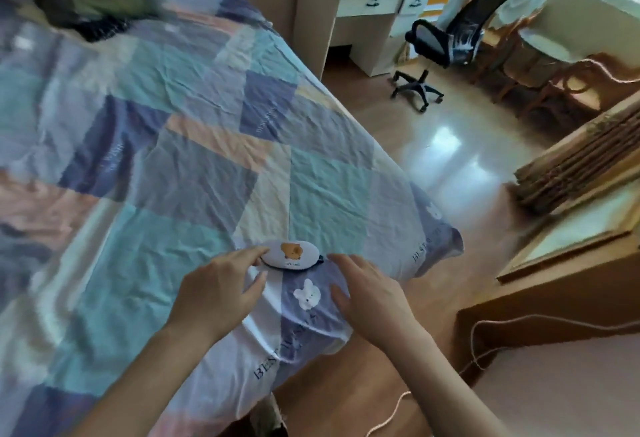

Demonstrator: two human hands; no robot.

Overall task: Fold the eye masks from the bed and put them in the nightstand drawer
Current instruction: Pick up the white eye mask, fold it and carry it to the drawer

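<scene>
Bedspread (156, 145) lettering reads "BEST" along the hem at six o'clock. A folded white eye mask (290, 254) with an orange bear print lies near the bed's corner, its small caption unreadable. The left hand (221, 291) touches its nine o'clock edge with spread fingers; the right hand (372, 292) hovers open at three o'clock.

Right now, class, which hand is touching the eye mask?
The left hand: its fingertips rest on the eye mask. The right hand hovers beside it.

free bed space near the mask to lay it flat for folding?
Yes. The bedspread is bare above and left of the eye mask, up to the dark clothes near the headboard. Crowded only at the bed's corner, where the left hand touches the mask and the right hand hovers beside it.
</scene>
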